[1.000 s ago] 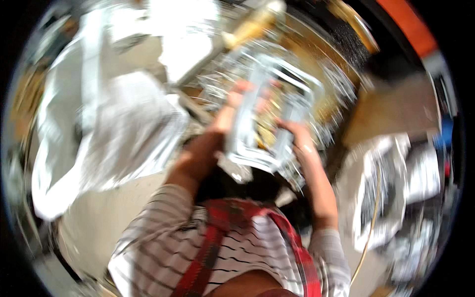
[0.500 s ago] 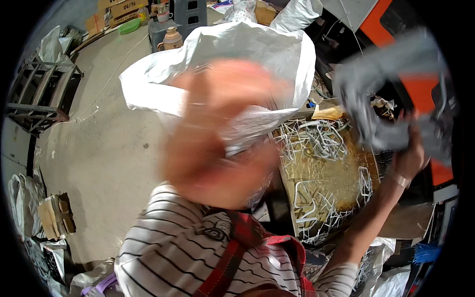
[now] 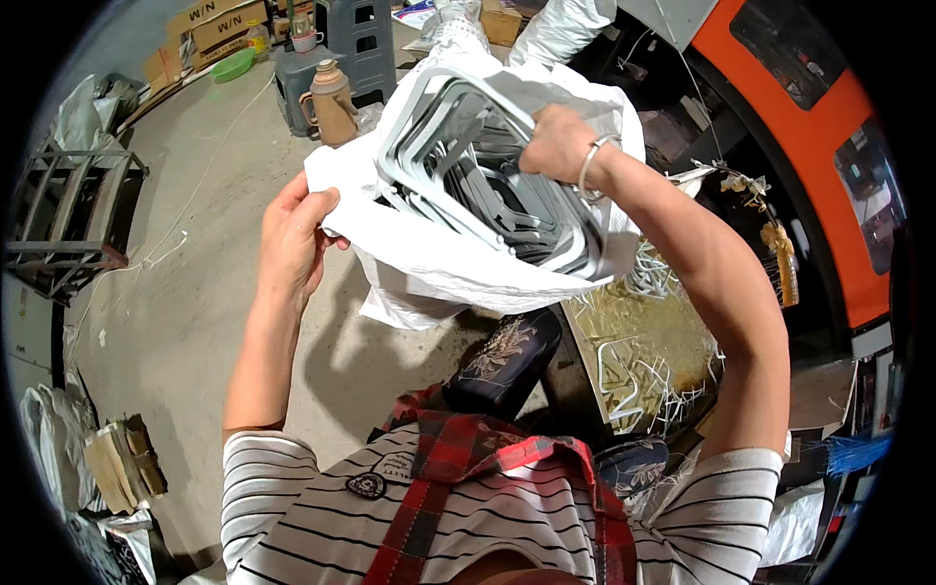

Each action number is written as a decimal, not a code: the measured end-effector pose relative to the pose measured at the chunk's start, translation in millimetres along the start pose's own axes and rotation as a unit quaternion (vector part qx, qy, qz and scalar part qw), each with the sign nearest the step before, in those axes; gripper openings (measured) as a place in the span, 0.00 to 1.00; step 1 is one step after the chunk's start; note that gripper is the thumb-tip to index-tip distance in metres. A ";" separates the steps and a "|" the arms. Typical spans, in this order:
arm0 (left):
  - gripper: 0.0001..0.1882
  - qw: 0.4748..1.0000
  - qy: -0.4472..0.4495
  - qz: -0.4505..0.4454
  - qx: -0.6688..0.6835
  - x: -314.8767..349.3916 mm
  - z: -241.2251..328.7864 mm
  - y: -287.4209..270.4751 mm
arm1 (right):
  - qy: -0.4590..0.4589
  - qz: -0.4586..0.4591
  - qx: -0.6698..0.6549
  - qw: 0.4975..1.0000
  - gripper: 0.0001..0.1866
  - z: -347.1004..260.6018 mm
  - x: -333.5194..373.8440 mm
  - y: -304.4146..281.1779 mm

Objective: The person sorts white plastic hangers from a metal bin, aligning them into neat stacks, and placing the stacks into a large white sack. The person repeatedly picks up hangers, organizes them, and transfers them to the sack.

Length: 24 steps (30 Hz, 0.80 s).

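A white woven sack point(image 3: 429, 265) stands in front of me with its mouth spread. My left hand point(image 3: 295, 232) pinches the left edge of the sack's rim between thumb and fingers. Inside the mouth is a stack of grey plastic frames point(image 3: 414, 132), rounded rectangles nested one behind another and tilted. My right hand point(image 3: 563, 146) reaches over the sack from the right, its fingers closed around the far right side of the stack. Those fingertips are partly hidden by the frames. The lower part of the stack is out of sight within the sack.
On the right, a shallow tray point(image 3: 648, 330) carries thin white plastic scraps. Beyond it stands an orange and black machine point(image 3: 726, 68). A brown thermos point(image 3: 331, 105) and grey stools point(image 3: 359, 44) are behind the sack. A metal rack point(image 3: 78, 210) stands far left.
My right hand has swung from beside the machine into the sack's mouth with the grey frames. My left hand, blurred before, is now at the sack's left rim.
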State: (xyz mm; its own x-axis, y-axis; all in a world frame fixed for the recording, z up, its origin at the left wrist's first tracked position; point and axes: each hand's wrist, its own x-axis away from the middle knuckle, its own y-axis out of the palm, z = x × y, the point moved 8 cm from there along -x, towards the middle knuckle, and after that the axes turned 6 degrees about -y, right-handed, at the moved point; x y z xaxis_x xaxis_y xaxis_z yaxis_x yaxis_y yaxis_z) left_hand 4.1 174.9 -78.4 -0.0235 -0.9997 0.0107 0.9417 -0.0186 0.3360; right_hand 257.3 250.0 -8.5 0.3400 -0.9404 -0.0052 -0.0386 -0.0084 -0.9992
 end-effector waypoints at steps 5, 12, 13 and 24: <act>0.15 1.000 0.017 -0.004 -0.007 -25.2 18.1 4.7 | -0.041 -0.097 -0.046 0.993 0.10 9.5 -56.5 45.3; 0.11 0.990 0.113 -0.033 -0.073 -38.2 56.7 9.7 | -0.114 -0.184 0.108 0.970 0.18 -41.1 -96.0 150.5; 0.11 0.989 0.119 -0.042 -0.079 -38.0 54.5 13.3 | 0.019 -0.153 -0.068 0.986 0.20 -20.6 -99.0 160.1; 0.18 0.963 0.165 0.113 -0.182 -20.5 62.9 6.1 | 0.074 -0.100 -0.022 0.992 0.40 -15.1 -43.7 111.6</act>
State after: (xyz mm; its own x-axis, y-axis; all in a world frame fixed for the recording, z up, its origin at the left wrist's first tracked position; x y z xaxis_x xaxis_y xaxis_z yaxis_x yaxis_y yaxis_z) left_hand -10.8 196.4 -17.3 0.2473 -0.9288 -0.2761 0.9668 0.2554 0.0070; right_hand 223.9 284.9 -119.1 0.2036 -0.9580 0.2020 -0.0266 -0.2116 -0.9770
